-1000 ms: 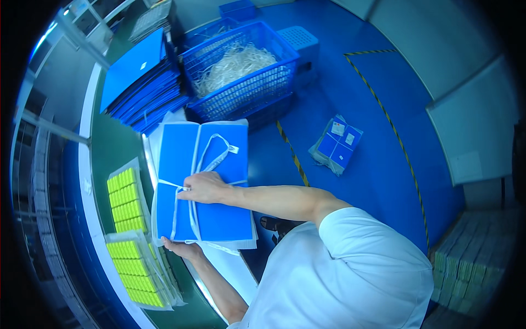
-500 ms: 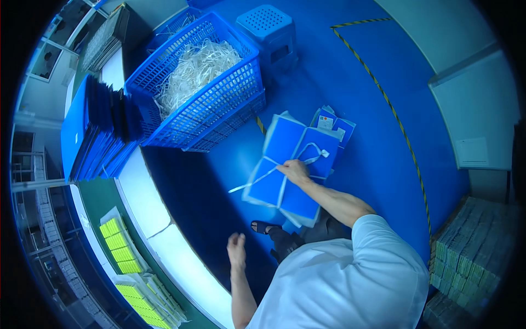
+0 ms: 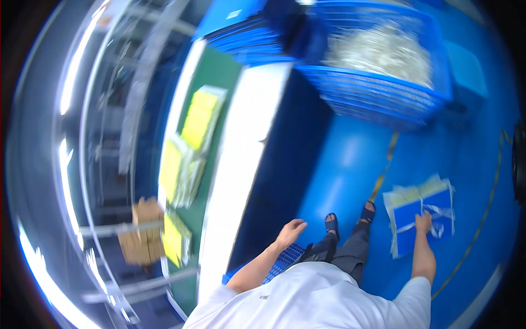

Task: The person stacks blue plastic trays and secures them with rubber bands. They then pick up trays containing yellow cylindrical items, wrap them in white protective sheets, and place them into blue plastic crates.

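Firstly, one flat blue bundle (image 3: pixel 407 214), bound crosswise with white straps (image 3: pixel 439 210), at the person's right over the blue floor (image 3: pixel 345 151); contact with the floor cannot be told. Right hand (image 3: pixel 423 222): closed on the straps near the bundle's middle. Left hand (image 3: pixel 290 234): in the air, fingers loosely extended. Ahead: one blue basket (image 3: pixel 378 93) of pale strips (image 3: pixel 386 55). Along the left: one green-and-white bench (image 3: pixel 239 137), bearing yellow packs (image 3: pixel 198 119) and stacked blue sheets (image 3: pixel 241 41).
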`<move>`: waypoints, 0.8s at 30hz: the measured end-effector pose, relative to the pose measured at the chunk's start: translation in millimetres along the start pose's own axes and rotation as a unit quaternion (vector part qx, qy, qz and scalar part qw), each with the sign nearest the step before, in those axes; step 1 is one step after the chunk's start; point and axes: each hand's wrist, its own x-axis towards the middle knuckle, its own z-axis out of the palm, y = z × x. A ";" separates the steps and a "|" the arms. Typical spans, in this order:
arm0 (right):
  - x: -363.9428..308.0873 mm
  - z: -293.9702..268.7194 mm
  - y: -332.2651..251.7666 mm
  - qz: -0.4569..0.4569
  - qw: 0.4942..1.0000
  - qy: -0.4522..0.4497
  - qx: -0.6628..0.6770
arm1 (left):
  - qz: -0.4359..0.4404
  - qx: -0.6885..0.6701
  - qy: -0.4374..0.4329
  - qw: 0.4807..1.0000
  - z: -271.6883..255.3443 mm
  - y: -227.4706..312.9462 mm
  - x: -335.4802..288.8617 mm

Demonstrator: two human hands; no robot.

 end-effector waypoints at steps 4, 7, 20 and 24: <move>-6.4 60.7 -46.6 -0.182 0.978 -0.027 0.097 | 0.019 -0.062 0.032 0.997 -14.7 -26.9 -60.9; -77.4 75.9 -154.1 -0.291 0.926 -0.098 0.221 | 0.041 -0.060 0.087 0.994 -22.4 -89.0 -81.4; -583.2 163.9 -466.6 -0.475 0.776 -0.409 0.072 | -0.020 -0.589 0.452 0.670 -231.0 -387.6 -102.0; -661.9 232.6 -487.2 -0.483 0.751 -0.449 -0.031 | -0.002 -0.621 0.460 0.635 -341.3 -436.3 -95.6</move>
